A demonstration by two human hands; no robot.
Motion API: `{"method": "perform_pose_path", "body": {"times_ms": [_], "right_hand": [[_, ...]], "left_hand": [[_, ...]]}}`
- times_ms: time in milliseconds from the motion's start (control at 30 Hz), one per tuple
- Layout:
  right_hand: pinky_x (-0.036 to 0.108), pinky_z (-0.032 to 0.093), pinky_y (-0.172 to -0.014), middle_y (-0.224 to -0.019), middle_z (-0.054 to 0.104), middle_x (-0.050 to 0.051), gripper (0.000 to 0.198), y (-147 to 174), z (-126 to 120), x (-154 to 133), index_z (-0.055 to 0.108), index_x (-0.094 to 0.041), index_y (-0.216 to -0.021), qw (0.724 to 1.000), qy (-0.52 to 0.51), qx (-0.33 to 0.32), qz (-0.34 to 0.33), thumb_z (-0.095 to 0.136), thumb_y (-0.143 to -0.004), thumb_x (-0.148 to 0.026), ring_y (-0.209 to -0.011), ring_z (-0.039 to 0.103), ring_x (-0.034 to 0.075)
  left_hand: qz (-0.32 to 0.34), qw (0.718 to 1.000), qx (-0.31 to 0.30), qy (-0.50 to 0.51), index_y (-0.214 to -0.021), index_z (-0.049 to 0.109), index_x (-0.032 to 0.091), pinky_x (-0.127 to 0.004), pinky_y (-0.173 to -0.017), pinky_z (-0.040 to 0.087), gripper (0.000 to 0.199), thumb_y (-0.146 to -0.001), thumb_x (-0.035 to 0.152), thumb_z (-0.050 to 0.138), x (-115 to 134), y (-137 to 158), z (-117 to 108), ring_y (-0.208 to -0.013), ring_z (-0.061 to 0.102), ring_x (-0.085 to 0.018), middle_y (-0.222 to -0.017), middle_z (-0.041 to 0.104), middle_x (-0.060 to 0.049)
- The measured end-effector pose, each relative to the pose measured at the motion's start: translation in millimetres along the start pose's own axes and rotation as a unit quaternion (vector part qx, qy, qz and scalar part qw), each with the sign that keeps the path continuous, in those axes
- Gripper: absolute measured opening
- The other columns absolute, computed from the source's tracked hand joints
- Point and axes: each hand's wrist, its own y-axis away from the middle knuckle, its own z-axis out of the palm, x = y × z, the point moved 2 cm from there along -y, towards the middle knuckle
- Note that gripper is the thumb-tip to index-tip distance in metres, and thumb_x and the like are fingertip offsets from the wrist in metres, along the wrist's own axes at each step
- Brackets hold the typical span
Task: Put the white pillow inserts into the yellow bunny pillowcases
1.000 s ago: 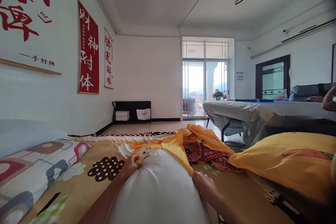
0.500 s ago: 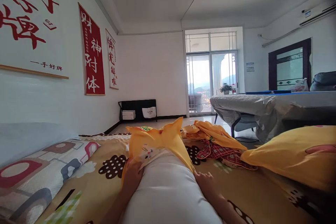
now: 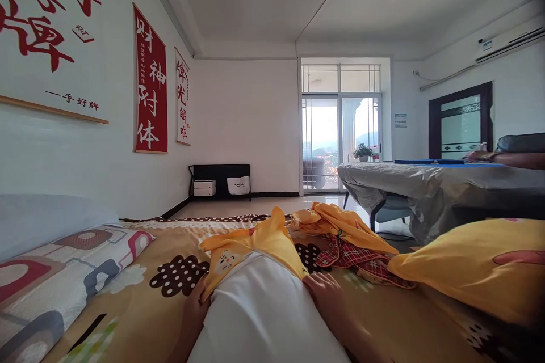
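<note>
A white pillow point(image 3: 258, 312) lies lengthwise in front of me on a patterned bed sheet point(image 3: 140, 306). Its far end is inside a yellow pillowcase point(image 3: 272, 238) with a cat face on it, and the near part is bare. At the left edge of the case's opening, my left hand point(image 3: 199, 299) is closed on the fabric, its fingers partly hidden by the pillow. On the opposite side my right hand point(image 3: 322, 290) grips the pillowcase edge with curled fingers, against the pillow's side.
A patterned pillow point(image 3: 97, 261) lies left, and a plump yellow pillow point(image 3: 464, 266) right. Crumpled yellow cloth point(image 3: 340, 224) and red plaid fabric point(image 3: 353, 255) lie beyond my right hand. Further off stand a plastic-covered table point(image 3: 383, 176), with what looks like a forearm point(image 3: 517, 159) on it, and a black rack point(image 3: 219, 173).
Both hands have come slightly nearer me, spreading the pillowcase opening along the pillow's sides. The case's far corners have sunk lower. A forearm seems to have appeared at the table.
</note>
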Motion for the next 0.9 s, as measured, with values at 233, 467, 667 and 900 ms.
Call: {"method": "perform_pose_path", "body": {"times_ms": [233,467,667,900], "right_hand": [[0.041,0.035,-0.103,-0.137,0.052,0.007,0.046,7,-15,-72,0.048,-0.027,-0.135,0.992,-0.104,-0.056,-0.052,0.042,-0.091,-0.039,-0.126,0.047,0.025],[0.052,0.03,-0.103,-0.124,0.061,0.015,0.044,-9,32,-107,0.064,-0.019,-0.115,0.972,-0.083,-0.158,-0.155,0.048,-0.086,-0.047,-0.122,0.048,0.031],[0.052,0.033,-0.097,-0.112,0.067,0.016,0.044,-19,36,-110,0.067,-0.018,-0.11,0.971,-0.068,-0.186,-0.135,0.045,-0.085,-0.047,-0.11,0.057,0.031],[0.051,0.027,-0.105,-0.13,0.057,0.013,0.047,-10,19,-105,0.054,-0.022,-0.128,0.972,-0.127,-0.144,-0.136,0.044,-0.087,-0.044,-0.124,0.047,0.028]], "left_hand": [[0.161,0.983,-0.03,-0.079,-0.057,0.045,0.022,-0.033,-0.076,0.05,0.02,-0.073,0.033,0.052,75,3,34,-0.077,0.06,-0.023,-0.066,0.059,-0.003],[0.275,0.908,-0.174,-0.264,-0.073,0.056,0.021,-0.034,-0.09,0.043,0.02,-0.069,0.004,0.046,121,23,47,-0.09,0.057,-0.019,-0.088,0.061,-0.004],[0.255,0.866,-0.276,-0.331,-0.078,0.058,0.02,-0.028,-0.086,0.044,0.022,-0.076,0.003,0.044,106,29,32,-0.082,0.059,-0.016,-0.082,0.063,-0.002],[0.155,0.897,-0.133,-0.393,-0.1,0.061,0.017,-0.037,-0.09,0.041,0.025,-0.082,0.011,0.046,55,19,-17,-0.106,0.053,-0.026,-0.106,0.059,-0.011]]}}
